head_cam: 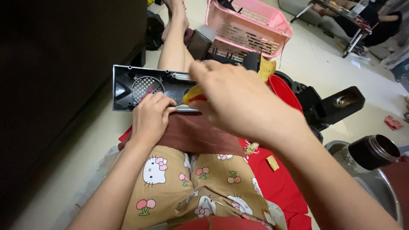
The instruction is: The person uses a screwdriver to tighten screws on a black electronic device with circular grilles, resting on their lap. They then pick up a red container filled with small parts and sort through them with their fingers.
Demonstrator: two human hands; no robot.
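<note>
Right hand (pixel 238 100) crowding panel (pixel 140 87) edge

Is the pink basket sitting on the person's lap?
No, the pink basket stands on the floor beyond the legs, while the lap holds a black plastic panel steadied by the left hand.

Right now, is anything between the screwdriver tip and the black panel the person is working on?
Nothing visible. The right hand holds the yellow-handled screwdriver, tip at the black panel's lower edge. The left hand grips that edge beside the tip, not across it.
</note>
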